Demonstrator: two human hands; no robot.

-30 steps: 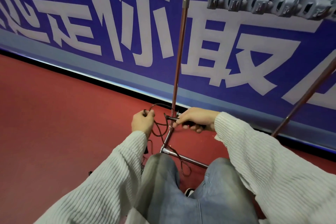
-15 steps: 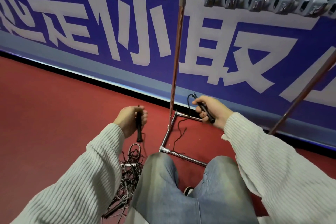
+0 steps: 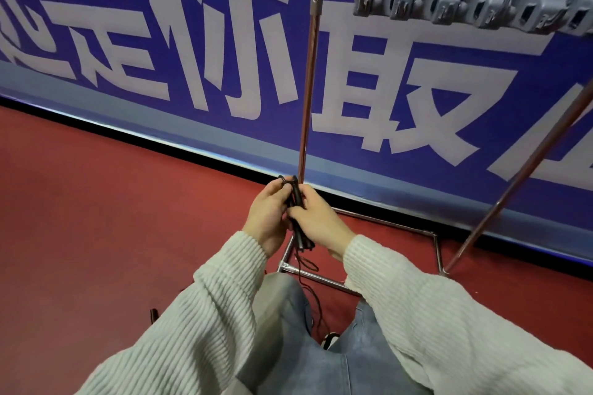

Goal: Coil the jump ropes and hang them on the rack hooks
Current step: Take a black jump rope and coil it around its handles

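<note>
Black rope handles [image 3: 296,202] between both hands' fingers [image 3: 300,213].

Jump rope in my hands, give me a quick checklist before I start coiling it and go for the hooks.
1. Both handles together: ok, the left hand and right hand grip them side by side.
2. Cord free of tangles: cannot tell, it drops behind the knees.
3. Cord clear of the rack base: not ok, it hangs across the bar.
4. Hook strip free: ok, nothing hangs on the visible hooks.
5. Coil formed: not ok, cord hangs loose.
</note>
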